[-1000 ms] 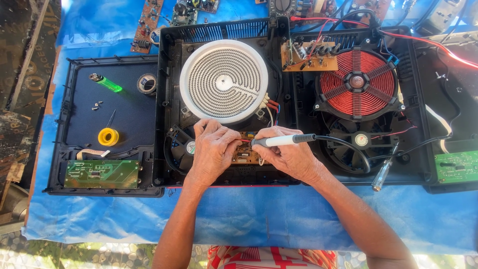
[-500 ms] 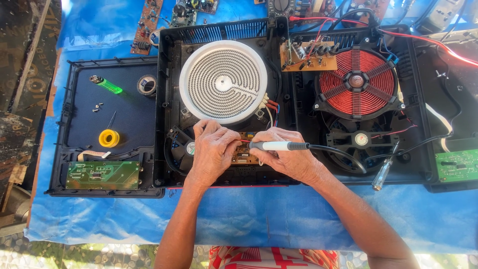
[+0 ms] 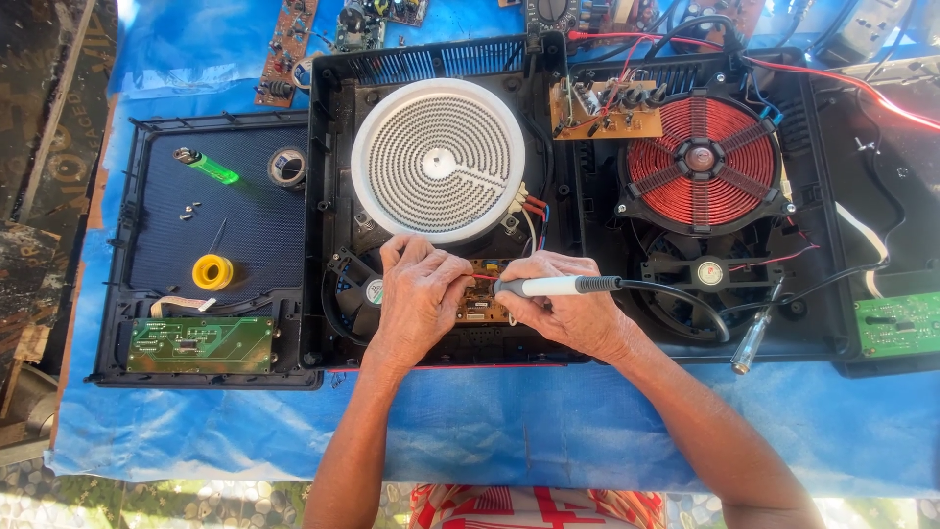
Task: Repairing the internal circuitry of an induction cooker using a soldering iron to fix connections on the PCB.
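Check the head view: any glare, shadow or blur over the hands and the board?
Head view: hard sunlight, sharp focus, no motion blur. The white heating coil is bright but keeps its detail. The left hand and right hand shade the small circuit board. Top corners are blown out.

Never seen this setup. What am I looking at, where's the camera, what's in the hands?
The one view comes from a camera on the person's head, looking down at a blue-covered bench. An opened black cooker housing shows a white spiral heating element and a red copper coil. The right hand holds a soldering iron, tip toward a small brown circuit board. The left hand rests on that board. In the tray to the left lie a yellow solder spool, a green lighter and a green circuit board.
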